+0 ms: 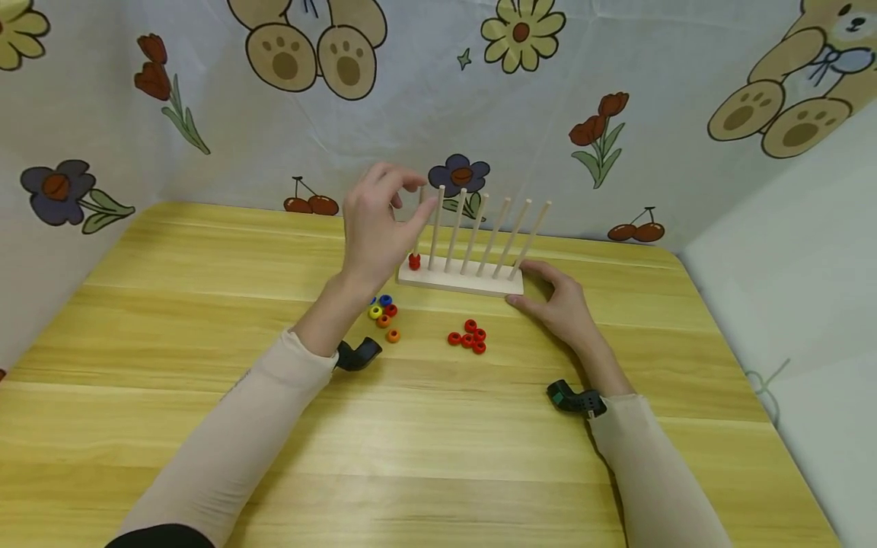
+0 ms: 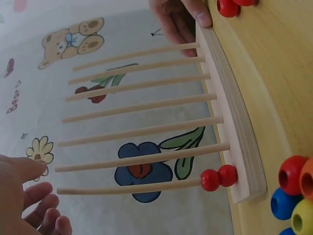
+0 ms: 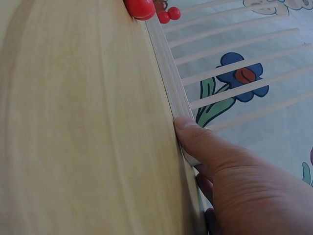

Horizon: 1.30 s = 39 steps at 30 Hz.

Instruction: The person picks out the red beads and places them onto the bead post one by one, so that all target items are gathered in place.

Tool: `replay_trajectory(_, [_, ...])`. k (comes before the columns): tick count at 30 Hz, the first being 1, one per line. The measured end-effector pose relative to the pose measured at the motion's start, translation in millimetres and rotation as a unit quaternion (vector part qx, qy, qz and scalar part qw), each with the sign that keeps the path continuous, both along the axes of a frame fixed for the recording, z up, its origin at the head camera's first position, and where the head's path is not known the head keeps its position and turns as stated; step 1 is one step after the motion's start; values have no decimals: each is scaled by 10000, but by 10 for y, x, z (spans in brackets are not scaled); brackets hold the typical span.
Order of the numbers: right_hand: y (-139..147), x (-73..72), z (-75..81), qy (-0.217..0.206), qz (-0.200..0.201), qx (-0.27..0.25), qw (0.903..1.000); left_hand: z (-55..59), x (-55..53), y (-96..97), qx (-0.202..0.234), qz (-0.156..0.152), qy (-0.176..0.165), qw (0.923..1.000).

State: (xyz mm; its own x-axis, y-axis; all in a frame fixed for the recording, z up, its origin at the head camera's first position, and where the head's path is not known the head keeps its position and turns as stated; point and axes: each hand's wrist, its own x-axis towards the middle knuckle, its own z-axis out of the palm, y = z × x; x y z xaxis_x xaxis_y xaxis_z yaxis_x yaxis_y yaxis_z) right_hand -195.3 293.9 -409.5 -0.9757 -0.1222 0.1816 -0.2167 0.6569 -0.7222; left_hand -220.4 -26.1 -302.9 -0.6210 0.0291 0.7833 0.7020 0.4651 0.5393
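Note:
A pale wooden peg rack [image 1: 460,281] stands on the table, with several upright pegs in a row. Two red beads [image 2: 210,180] sit stacked at the foot of its leftmost peg. Beside that peg's top is my left hand [image 1: 379,228], its thumb and fingers apart, with nothing between them in the left wrist view. My right hand [image 1: 558,303] grips the right end of the rack's base, thumb [image 3: 188,128] on the front edge and fingers behind, partly hidden.
Several loose red beads [image 1: 467,341] lie in front of the rack. Left of them is a mixed group of orange, yellow, blue and red beads [image 1: 384,321], partly hidden by my left wrist. A patterned cloth [image 1: 411,114] hangs behind the wooden table [image 1: 438,441].

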Motion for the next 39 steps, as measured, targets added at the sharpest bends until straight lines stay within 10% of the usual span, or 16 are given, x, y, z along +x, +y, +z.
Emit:
replay_trajectory(5, [7, 0, 6, 5, -10, 19, 10000, -124, 75, 115, -192, -790, 308, 9962])
replay_trajectory(12, [-12, -3, 8, 56, 4, 31, 10000, -392, 211, 242, -1210, -1829, -773, 9726])
replay_trajectory(26, [1, -11, -6, 15, -15, 9, 10000, -630, 280, 320, -3058, -3167, -2894, 8500])
replay_trajectory(39, [10, -12, 2, 16, 23, 1, 10000, -642, 284, 317, -3393, -3343, -3031, 8254])
